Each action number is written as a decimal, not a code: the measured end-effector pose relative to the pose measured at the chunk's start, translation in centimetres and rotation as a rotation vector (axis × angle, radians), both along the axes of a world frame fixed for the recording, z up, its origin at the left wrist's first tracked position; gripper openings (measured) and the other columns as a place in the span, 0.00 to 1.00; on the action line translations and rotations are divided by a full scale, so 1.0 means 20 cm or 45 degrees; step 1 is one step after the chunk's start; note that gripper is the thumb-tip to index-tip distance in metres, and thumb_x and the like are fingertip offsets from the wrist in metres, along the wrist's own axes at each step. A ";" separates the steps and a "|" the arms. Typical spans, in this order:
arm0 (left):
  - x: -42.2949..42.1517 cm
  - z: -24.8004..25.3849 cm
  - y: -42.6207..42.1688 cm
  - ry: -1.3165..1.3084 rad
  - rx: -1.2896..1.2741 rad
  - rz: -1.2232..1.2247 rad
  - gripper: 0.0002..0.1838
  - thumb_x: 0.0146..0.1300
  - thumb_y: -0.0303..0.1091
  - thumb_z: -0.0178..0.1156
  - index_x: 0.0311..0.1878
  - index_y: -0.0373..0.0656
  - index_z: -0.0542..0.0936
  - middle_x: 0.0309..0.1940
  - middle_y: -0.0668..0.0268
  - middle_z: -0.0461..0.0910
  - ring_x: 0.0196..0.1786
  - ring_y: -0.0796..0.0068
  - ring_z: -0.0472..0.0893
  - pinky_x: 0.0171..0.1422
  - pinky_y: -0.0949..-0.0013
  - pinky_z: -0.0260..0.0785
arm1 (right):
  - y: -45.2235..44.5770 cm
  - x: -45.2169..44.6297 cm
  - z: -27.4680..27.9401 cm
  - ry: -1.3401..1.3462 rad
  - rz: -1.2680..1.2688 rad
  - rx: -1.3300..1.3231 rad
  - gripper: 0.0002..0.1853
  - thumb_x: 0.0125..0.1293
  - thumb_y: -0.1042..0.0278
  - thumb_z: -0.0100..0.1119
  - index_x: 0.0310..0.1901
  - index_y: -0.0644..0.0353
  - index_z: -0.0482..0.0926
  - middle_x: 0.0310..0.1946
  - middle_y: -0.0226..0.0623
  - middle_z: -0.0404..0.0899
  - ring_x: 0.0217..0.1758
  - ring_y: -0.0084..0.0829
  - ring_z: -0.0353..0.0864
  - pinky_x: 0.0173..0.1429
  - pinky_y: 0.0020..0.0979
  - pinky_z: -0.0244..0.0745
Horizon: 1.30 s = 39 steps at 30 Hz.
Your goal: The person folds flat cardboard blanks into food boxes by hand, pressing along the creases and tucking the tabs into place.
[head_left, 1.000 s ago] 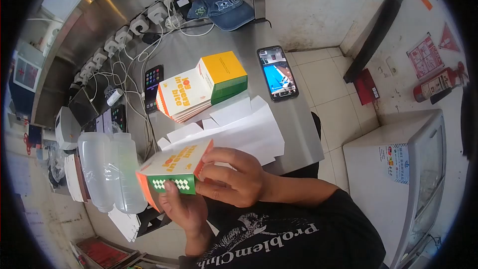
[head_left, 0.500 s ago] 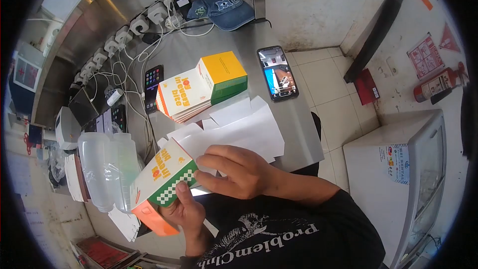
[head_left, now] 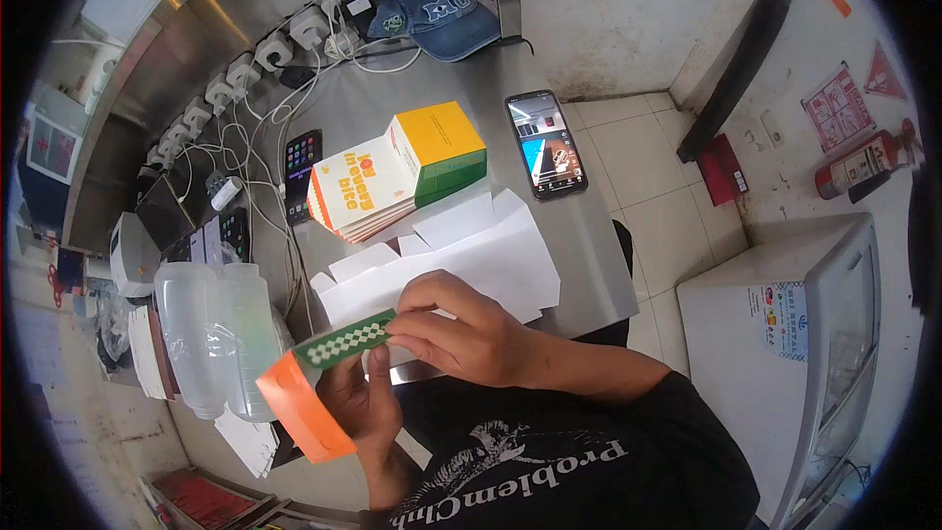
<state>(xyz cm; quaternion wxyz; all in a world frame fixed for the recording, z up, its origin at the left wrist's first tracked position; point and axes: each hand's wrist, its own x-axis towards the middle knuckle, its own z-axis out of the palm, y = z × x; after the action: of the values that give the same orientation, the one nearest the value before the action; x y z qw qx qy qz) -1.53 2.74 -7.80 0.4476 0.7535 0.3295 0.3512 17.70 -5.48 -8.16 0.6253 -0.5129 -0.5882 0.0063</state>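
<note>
A paper food box with an orange panel and a green checkered side is tilted in front of me, low and left of centre. My left hand grips it from below and behind, the thumb up near the green side and some fingers hidden. My right hand pinches the right end of the green strip. Beyond both hands, an unfolded white box blank lies on the steel table, with a stack of printed box blanks behind it.
A phone lies near the table's right edge; another phone is beside charging cables. Clear plastic bottles stand at left. A blue cap sits at the back. A white freezer stands right.
The box has turned in my hands: its white printed face has swung out of view, and the orange panel now shows more. My right hand has shifted slightly.
</note>
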 end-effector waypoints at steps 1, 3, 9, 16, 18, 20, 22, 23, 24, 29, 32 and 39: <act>0.01 -0.01 0.00 0.000 0.000 0.002 0.15 0.81 0.23 0.66 0.65 0.28 0.83 0.59 0.53 0.90 0.62 0.66 0.88 0.72 0.65 0.76 | 0.01 0.00 0.00 0.043 0.024 0.008 0.14 0.64 0.79 0.80 0.50 0.68 0.89 0.51 0.44 0.81 0.54 0.43 0.87 0.56 0.39 0.87; 0.03 -0.04 0.00 -0.116 -0.051 0.134 0.16 0.80 0.24 0.68 0.65 0.27 0.82 0.58 0.52 0.90 0.62 0.66 0.88 0.71 0.64 0.77 | 0.01 -0.02 0.00 0.087 0.046 0.012 0.14 0.64 0.80 0.80 0.50 0.68 0.89 0.51 0.44 0.81 0.53 0.43 0.87 0.56 0.39 0.86; 0.09 -0.06 0.02 -0.348 -0.122 0.147 0.12 0.77 0.28 0.73 0.55 0.30 0.86 0.49 0.58 0.91 0.50 0.70 0.89 0.58 0.69 0.79 | 0.01 -0.07 -0.01 0.082 0.015 0.006 0.14 0.64 0.81 0.79 0.50 0.68 0.89 0.51 0.43 0.81 0.54 0.44 0.86 0.57 0.40 0.86; -0.14 -0.30 0.16 0.017 0.380 -0.010 0.13 0.78 0.28 0.70 0.59 0.32 0.83 0.53 0.60 0.89 0.54 0.70 0.87 0.62 0.67 0.77 | -0.02 -0.08 0.01 0.184 0.217 0.011 0.17 0.63 0.82 0.79 0.53 0.67 0.88 0.53 0.43 0.81 0.57 0.44 0.85 0.60 0.42 0.84; -0.16 -0.31 0.17 0.226 0.715 -0.014 0.15 0.79 0.31 0.70 0.61 0.34 0.83 0.56 0.60 0.87 0.60 0.68 0.85 0.66 0.64 0.76 | -0.03 -0.07 0.01 0.193 0.263 0.002 0.18 0.63 0.82 0.79 0.54 0.67 0.88 0.53 0.43 0.80 0.58 0.44 0.85 0.60 0.42 0.84; -0.13 -0.29 0.13 0.137 0.547 0.033 0.16 0.79 0.32 0.70 0.62 0.34 0.83 0.55 0.59 0.87 0.61 0.68 0.85 0.68 0.63 0.76 | -0.03 -0.06 0.02 0.149 0.238 0.001 0.18 0.62 0.82 0.80 0.54 0.67 0.88 0.53 0.42 0.80 0.58 0.44 0.84 0.60 0.42 0.84; -0.12 -0.25 0.11 0.049 0.379 0.075 0.16 0.79 0.33 0.70 0.62 0.34 0.83 0.55 0.59 0.87 0.62 0.67 0.85 0.71 0.61 0.75 | -0.02 -0.06 0.03 0.163 0.234 0.022 0.18 0.62 0.82 0.80 0.54 0.67 0.88 0.54 0.42 0.80 0.58 0.44 0.84 0.60 0.42 0.84; -0.13 -0.23 0.12 0.365 0.750 0.103 0.16 0.79 0.33 0.70 0.62 0.34 0.84 0.56 0.60 0.88 0.61 0.67 0.85 0.70 0.60 0.76 | -0.02 -0.07 0.03 0.179 0.232 0.044 0.19 0.62 0.82 0.80 0.54 0.67 0.88 0.54 0.42 0.79 0.58 0.44 0.84 0.61 0.42 0.84; -0.14 -0.22 0.12 0.684 1.119 0.132 0.15 0.79 0.34 0.70 0.61 0.34 0.84 0.56 0.60 0.88 0.60 0.68 0.86 0.70 0.59 0.77 | -0.02 -0.07 0.03 0.181 0.232 0.044 0.19 0.62 0.82 0.80 0.54 0.67 0.88 0.54 0.42 0.79 0.58 0.44 0.84 0.61 0.42 0.84; -0.08 -0.26 0.10 0.057 0.478 0.205 0.14 0.77 0.33 0.71 0.59 0.38 0.88 0.56 0.61 0.90 0.57 0.64 0.88 0.66 0.59 0.78 | -0.01 -0.06 0.03 0.054 0.199 0.041 0.19 0.62 0.82 0.80 0.54 0.66 0.88 0.54 0.42 0.80 0.58 0.44 0.84 0.60 0.41 0.85; -0.09 -0.25 0.10 0.200 0.588 0.235 0.13 0.75 0.32 0.74 0.58 0.37 0.90 0.54 0.59 0.92 0.56 0.62 0.90 0.64 0.59 0.80 | -0.01 -0.06 0.04 0.091 0.218 0.040 0.19 0.62 0.82 0.80 0.54 0.67 0.88 0.54 0.42 0.79 0.58 0.44 0.84 0.59 0.40 0.85; -0.23 -0.42 0.14 0.641 0.970 0.327 0.17 0.81 0.42 0.67 0.64 0.43 0.89 0.62 0.62 0.90 0.67 0.59 0.87 0.74 0.53 0.78 | -0.04 -0.04 0.05 0.131 0.297 -0.065 0.18 0.63 0.83 0.79 0.55 0.68 0.88 0.54 0.42 0.80 0.57 0.43 0.85 0.57 0.39 0.86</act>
<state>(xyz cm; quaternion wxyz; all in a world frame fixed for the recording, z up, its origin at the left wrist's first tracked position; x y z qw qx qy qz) -6.10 5.52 -16.11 -0.0016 0.8788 0.3659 0.3062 16.87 -6.23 -7.24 0.6364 -0.4558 -0.6106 0.1203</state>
